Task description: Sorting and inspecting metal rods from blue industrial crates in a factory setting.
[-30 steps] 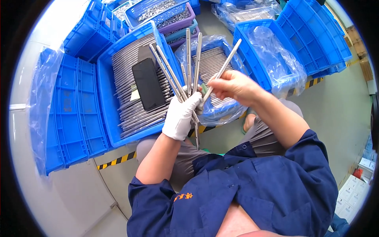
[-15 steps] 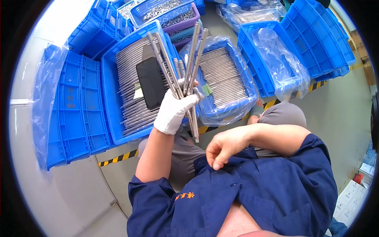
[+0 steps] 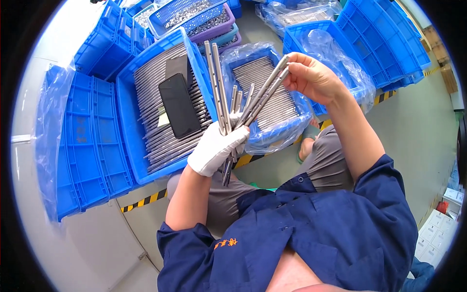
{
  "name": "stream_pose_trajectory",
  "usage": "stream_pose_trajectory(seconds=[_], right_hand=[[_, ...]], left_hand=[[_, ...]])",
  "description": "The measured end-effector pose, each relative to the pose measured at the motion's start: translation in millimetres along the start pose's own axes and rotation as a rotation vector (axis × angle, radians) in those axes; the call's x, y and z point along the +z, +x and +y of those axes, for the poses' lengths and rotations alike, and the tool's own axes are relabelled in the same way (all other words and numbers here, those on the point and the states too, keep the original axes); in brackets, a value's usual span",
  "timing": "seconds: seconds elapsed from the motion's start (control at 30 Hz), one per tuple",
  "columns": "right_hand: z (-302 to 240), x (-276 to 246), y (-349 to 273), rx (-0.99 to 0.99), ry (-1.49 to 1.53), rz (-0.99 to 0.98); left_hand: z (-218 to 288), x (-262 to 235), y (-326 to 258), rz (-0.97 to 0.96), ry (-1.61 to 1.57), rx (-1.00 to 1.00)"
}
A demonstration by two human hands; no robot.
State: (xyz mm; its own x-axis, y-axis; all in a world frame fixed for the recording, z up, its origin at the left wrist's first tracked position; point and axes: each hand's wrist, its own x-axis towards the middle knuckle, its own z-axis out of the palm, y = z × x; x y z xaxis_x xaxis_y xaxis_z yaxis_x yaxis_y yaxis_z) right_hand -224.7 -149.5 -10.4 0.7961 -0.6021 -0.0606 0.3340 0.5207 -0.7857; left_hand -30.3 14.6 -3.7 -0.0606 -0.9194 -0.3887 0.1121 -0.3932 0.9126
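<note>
My left hand, in a white glove, is closed around a bundle of metal rods with small holes along them. Some are long and others short, and they fan out above the fist, with ends poking out below it. Bare, my right hand pinches the upper end of a rod in the part of the bundle that leans right. Behind the bundle stands a blue crate full of rods, with a black phone lying on them. A smaller plastic-lined crate beside it also holds rods in rows.
Stacked blue crates stand at the left under clear plastic film. Baskets of small metal parts sit at the back. Another blue crate with crumpled film is at the right. Yellow-black tape marks the floor.
My right hand has risen from near my lap to the rod ends at upper right and now pinches there. The bundle in my left hand has spread, part of it tilting right.
</note>
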Motion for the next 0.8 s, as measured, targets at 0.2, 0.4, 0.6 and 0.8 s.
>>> stream_pose_trajectory(seconds=[0.2,0.4,0.6,0.8], right_hand=[[-4.9,18.1,-6.7,-0.150,-0.460,0.082],[29.0,44.3,-5.8,-0.604,-1.028,0.484],[29.2,43.6,1.0,-0.817,-1.344,0.500],[-17.1,16.5,-6.4,-0.166,-0.720,0.074]], left_hand=[[0.3,-0.4,-2.6,0.008,-0.017,-0.050],[-8.6,9.1,1.6,0.050,-0.127,0.007],[-10.3,18.8,0.4,0.089,-0.224,0.009],[-5.0,6.4,-0.5,0.008,-0.156,-0.025]])
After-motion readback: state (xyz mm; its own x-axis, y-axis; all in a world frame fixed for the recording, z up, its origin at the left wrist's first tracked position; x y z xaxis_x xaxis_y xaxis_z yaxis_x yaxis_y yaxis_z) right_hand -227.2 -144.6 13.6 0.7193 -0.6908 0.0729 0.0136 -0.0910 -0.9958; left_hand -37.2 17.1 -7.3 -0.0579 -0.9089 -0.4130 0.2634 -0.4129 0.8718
